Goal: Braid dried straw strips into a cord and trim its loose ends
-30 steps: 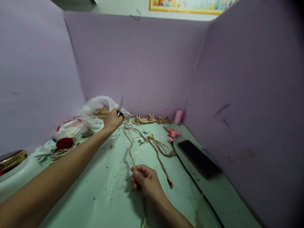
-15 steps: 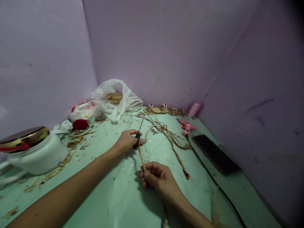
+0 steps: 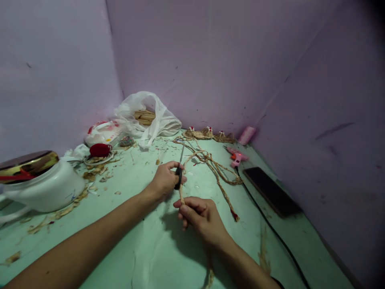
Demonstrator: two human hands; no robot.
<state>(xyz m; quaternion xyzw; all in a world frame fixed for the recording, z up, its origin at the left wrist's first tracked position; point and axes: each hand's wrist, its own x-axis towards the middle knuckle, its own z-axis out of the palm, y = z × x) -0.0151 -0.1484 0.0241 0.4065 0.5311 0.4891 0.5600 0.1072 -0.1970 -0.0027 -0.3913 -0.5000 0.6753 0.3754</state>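
Observation:
My left hand (image 3: 166, 179) is closed round the black handle of a pair of scissors (image 3: 178, 177), whose blades point away toward the wall. A braided tan cord (image 3: 182, 196) passes by its fingertips. Between thumb and fingers, my right hand (image 3: 200, 216) pinches that cord nearer to me. The cord hangs on below this hand to the bottom edge. More braided cord (image 3: 221, 186) lies loosely tangled on the green table (image 3: 150, 241), with one red-tipped end toward me.
At the right are a pink glue gun (image 3: 236, 156) with a black cable, a dark phone (image 3: 270, 192) and a pink roll (image 3: 247, 135). Woven pieces (image 3: 198, 133) and a white plastic bag (image 3: 162, 120) stand at the back. A white pot (image 3: 60, 186) is at the left.
Both hands have shifted slightly with the cord and scissors, my right hand a little up and nearer my left. The view has tilted down slightly.

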